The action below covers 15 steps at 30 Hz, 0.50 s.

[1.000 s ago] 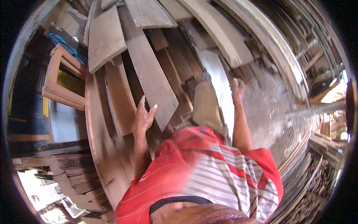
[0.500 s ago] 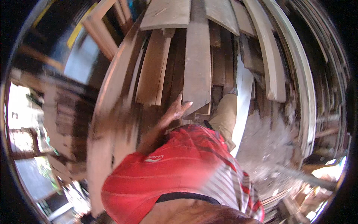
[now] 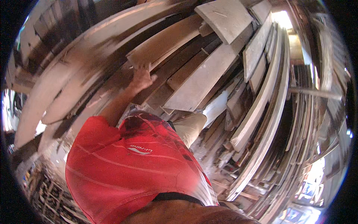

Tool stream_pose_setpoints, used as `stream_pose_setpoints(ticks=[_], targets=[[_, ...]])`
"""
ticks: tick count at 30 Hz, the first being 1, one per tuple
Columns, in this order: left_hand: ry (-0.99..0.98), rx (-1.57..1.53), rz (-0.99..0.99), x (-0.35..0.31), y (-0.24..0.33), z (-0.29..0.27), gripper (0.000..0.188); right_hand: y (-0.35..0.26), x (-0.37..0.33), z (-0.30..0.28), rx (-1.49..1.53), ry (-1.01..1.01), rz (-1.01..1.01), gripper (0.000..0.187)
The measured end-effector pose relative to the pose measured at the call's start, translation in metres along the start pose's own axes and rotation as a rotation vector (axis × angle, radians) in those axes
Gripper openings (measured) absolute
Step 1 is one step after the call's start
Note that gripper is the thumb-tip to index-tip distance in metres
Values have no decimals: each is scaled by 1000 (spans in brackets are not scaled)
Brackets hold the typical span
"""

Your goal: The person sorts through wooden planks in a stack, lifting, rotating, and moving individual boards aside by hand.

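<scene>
My left hand (image 3: pixel 142 79) reaches forward to the near end of a brown wooden board (image 3: pixel 164 40). Its fingers are stretched up against that end, slightly blurred, and the thumb stands apart; no grip round the board shows. Just right of it lies a wider, paler plank (image 3: pixel 203 80), running away from me with its near end in front of my body. A short, broad board (image 3: pixel 225 18) rests across the plank's far part. My right hand is out of view.
Long planks (image 3: pixel 257 104) lean and lie in rows to the right. Large curved-looking boards (image 3: pixel 85 48) stretch along the left. A stack of thin sticks (image 3: pixel 48 194) lies at lower left. My leg in tan trousers (image 3: pixel 190 127) stands close to the plank ends.
My left hand has moved from the end of the wide pale plank to the brown board left of it. My view has turned to the right, so the boards now slant.
</scene>
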<state>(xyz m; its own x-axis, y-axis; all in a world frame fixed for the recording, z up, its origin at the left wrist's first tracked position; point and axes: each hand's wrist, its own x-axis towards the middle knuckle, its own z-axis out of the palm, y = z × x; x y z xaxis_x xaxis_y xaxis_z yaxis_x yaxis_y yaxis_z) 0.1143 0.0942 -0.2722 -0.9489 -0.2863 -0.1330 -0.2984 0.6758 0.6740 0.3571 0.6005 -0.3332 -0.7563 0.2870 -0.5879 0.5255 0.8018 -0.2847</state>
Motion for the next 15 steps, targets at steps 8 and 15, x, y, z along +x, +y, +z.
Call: stream_pose_setpoints(ticks=[8, 15], targets=[[-180, 101, -158, 39, -93, -1, 94, 24, -18, -53, -45, 28, 10, 26], [346, 76, 360, 19, -39, -14, 80, 37, 11, -48, -858, 271, -335, 18]])
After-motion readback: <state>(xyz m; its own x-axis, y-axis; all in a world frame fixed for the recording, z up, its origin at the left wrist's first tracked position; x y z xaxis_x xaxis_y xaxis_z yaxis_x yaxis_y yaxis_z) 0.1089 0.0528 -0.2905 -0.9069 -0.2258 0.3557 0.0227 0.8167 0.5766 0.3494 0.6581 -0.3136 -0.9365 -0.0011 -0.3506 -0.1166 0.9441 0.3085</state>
